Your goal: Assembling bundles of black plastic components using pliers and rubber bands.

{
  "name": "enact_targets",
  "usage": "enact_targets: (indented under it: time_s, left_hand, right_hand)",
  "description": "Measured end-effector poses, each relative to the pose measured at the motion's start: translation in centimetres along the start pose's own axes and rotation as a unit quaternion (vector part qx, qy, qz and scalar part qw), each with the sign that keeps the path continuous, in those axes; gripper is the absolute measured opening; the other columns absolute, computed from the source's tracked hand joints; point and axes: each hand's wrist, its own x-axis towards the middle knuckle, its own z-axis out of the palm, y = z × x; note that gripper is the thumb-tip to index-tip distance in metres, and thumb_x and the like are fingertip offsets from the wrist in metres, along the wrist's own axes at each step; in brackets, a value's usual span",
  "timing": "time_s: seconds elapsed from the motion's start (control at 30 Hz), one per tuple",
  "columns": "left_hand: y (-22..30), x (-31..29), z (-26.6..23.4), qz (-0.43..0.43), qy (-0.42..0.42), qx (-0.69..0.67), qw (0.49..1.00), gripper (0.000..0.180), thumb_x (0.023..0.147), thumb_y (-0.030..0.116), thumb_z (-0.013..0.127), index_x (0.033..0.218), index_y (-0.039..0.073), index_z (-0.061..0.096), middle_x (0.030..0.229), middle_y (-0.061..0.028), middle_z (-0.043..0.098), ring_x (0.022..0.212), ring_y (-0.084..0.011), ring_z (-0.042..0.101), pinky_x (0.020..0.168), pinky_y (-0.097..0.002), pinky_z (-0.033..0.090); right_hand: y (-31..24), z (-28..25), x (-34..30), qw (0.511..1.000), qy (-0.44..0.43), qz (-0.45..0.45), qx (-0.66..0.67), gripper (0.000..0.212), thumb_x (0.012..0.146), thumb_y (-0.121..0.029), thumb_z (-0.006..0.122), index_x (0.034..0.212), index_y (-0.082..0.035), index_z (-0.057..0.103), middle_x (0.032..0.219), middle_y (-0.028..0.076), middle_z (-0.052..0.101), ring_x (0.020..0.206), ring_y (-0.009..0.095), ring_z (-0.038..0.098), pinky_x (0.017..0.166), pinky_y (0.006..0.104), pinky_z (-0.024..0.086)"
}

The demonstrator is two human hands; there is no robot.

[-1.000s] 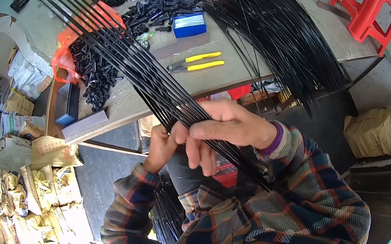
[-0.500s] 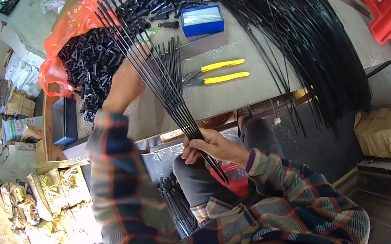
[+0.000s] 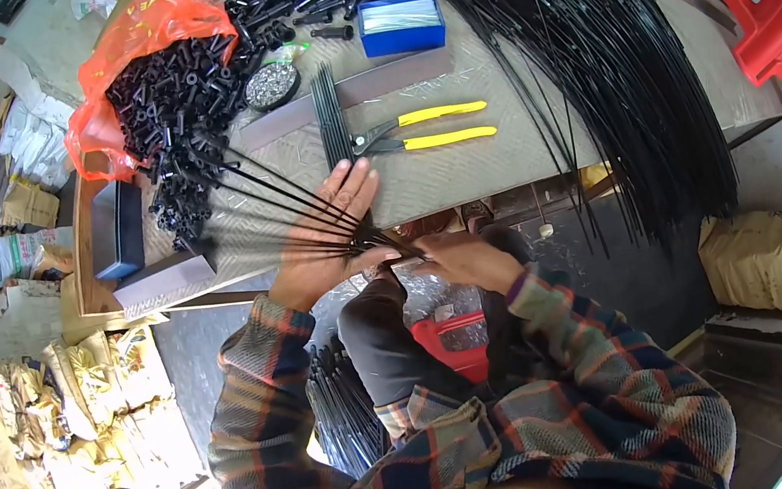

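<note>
A bundle of thin black rods is held at its near end in my right hand, whose fingers are closed round it at the table's front edge. The rods fan out to the left, and some are blurred by motion. My left hand lies beneath the fan with its fingers stretched out, the thumb close to the gathered ends. Its fingertips reach the near ends of a row of dark rods lying side by side on the table. Cutting pliers with yellow handles rest just right of that row.
A round dish of small clear pieces stands by a heap of black tubular parts and an orange-red bag. A blue box holds pale sticks. To the right, a large pile of black rods overhangs the edge near a red stool.
My left hand has come back from beside the dish to the table's front edge. The rods in my right hand have swung lower and spread to the left.
</note>
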Motion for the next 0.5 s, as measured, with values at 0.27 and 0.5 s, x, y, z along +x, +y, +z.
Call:
enact_targets:
  time_s: [0.27,0.5]
  left_hand:
    - [-0.1,-1.2,0.1,-0.011,0.047,0.067,0.997,0.068,0.073,0.041,0.061,0.130,0.010,0.040,0.136,-0.0070,0.036,0.126,-0.0262,0.033,0.102,-0.0367,0.030]
    - [-0.1,-0.4,-0.9,0.002,0.043,-0.025,0.999,0.071,0.074,0.043,0.059,0.131,0.007,0.037,0.136,-0.0089,0.036,0.127,-0.0265,0.032,0.102,-0.0367,0.030]
  right_hand:
    - [-4.0,-12.6,10.2,0.977,0.211,-0.014,-0.041,0.029,0.076,-0.020,0.063,0.100,-0.004,0.055,0.094,0.013,0.058,0.090,0.030,0.055,0.076,0.0388,0.043]
    - [0.6,-11.9,9.4,0.963,0.180,0.085,-0.184,0.032,0.075,-0.019,0.062,0.102,-0.003,0.056,0.099,0.013,0.056,0.097,0.032,0.050,0.086,0.0406,0.037]
